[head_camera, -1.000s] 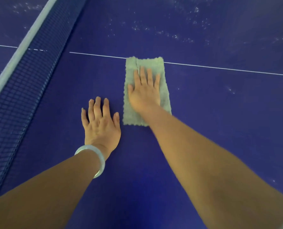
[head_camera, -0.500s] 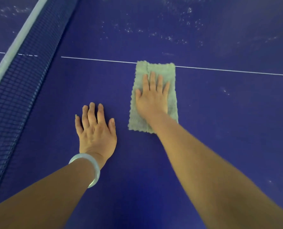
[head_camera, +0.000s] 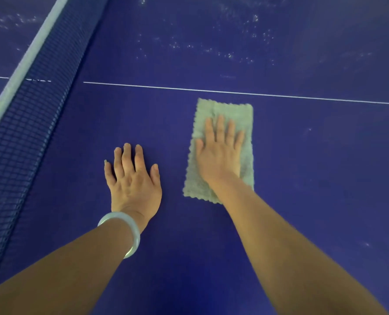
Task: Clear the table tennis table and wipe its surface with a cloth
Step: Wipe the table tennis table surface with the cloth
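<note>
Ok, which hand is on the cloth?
The right hand, lying flat with straight fingers on the grey-green cloth. The left hand, the one with the pale bangle, rests on the bare blue table beside it.

Pale, glossy bangle round the left wrist

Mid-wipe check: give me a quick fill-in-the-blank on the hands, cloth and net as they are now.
1. The right hand presses the grey cloth flat, just short of the white ____.
2. The left hand, with a pale bangle at its wrist, lies flat on the bare blue ____.
3. The net stands to the ____ of both hands.

Missing words: line; table; left.
</note>
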A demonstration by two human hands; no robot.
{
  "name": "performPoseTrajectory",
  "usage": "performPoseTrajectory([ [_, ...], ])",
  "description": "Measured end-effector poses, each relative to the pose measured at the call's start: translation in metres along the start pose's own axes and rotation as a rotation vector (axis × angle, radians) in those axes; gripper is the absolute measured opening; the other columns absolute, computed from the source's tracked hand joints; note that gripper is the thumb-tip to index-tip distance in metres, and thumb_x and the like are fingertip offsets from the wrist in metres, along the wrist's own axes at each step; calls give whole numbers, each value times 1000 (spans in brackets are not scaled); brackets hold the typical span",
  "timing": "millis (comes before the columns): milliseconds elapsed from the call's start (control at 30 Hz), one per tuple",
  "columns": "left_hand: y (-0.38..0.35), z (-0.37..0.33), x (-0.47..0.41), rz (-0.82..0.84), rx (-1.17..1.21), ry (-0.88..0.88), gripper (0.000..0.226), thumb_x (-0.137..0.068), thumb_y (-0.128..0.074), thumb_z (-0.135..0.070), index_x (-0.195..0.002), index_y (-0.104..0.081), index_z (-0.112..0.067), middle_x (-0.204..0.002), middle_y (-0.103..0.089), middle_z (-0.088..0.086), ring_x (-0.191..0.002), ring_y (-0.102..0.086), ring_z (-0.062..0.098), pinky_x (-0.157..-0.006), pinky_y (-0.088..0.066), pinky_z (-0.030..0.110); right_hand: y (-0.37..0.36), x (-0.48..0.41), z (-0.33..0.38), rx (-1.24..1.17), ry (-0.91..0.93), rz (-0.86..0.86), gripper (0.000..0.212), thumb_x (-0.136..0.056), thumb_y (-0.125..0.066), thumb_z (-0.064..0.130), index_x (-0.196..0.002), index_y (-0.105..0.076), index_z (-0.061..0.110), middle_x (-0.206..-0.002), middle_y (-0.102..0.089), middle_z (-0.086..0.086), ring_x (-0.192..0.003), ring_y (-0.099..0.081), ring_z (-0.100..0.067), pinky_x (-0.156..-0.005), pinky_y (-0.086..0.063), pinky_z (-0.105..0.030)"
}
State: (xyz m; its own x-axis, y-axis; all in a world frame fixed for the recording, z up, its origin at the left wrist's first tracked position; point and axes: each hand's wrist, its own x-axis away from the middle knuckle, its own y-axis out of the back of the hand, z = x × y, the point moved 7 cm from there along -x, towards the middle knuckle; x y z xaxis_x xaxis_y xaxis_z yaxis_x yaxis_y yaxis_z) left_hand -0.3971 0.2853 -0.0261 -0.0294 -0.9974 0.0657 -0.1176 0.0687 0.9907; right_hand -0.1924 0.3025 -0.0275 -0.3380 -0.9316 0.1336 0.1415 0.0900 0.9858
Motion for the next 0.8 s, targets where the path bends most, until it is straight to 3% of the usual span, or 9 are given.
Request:
performPoseTrajectory([
  [100,1,1,1,-4,-9,3,64,-102,-19,-45,-157,-14,-13,-165,-9,9,-152,-2,27,-123,0,50,5,-48,1,29,150,29,60,-105,-10,45,-159,5,24,-167,10,-4,-152,12,-29,-122,7,-53],
  [167,1,1,1,1,-1,1,64,-102,-19,-45,-157,-13,-14,-165,-8,9,-152,0,26,-123,1,49,12,-70,-42,37,23,14,60,-104,-12,44,-159,2,23,-167,6,-4,-153,7,-30,-121,5,-55],
  [267,0,1,1,-4,-3,-3,64,-102,-18,-45,-157,-14,-14,-165,-8,9,-152,-1,27,-123,0,50,22,-53,-122,-69,-319,-25,64,-103,-13,46,-159,1,18,-167,5,-7,-153,7,-32,-121,6,-57],
  [367,0,0,2,6,-4,2,64,-101,-18,-45,-157,-14,-14,-165,-8,9,-152,-1,27,-123,-1,51,17,12,-123,-92,-422,-44,66,-104,-13,46,-159,2,14,-167,4,-10,-152,6,-34,-120,4,-59],
  [500,0,1,1,17,-16,-2,64,-102,-17,-46,-157,-11,-14,-165,-6,9,-152,0,27,-123,0,51,-6,90,-49,5,-78,-12,65,-102,-4,49,-158,8,20,-165,13,-5,-152,13,-31,-121,9,-55],
  [600,0,1,1,12,-9,-4,64,-102,-19,-45,-157,-13,-13,-165,-8,10,-152,0,28,-123,0,50,-1,58,-66,43,98,22,63,-102,-6,49,-159,5,25,-166,10,2,-153,12,-24,-123,8,-50],
  [733,2,-1,0,-7,13,-12,63,-102,-22,-45,-156,-16,-12,-164,-11,11,-152,-4,29,-123,-2,51,19,0,-165,-19,-277,-16,62,-104,-13,47,-160,-2,23,-167,2,-2,-153,5,-26,-122,3,-54],
  [800,2,-1,0,-12,12,-15,63,-102,-22,-45,-156,-17,-12,-164,-11,10,-152,-4,29,-123,-2,51,15,10,-165,-91,-378,-18,63,-104,-13,47,-160,1,21,-167,5,-4,-153,8,-28,-122,6,-54],
])
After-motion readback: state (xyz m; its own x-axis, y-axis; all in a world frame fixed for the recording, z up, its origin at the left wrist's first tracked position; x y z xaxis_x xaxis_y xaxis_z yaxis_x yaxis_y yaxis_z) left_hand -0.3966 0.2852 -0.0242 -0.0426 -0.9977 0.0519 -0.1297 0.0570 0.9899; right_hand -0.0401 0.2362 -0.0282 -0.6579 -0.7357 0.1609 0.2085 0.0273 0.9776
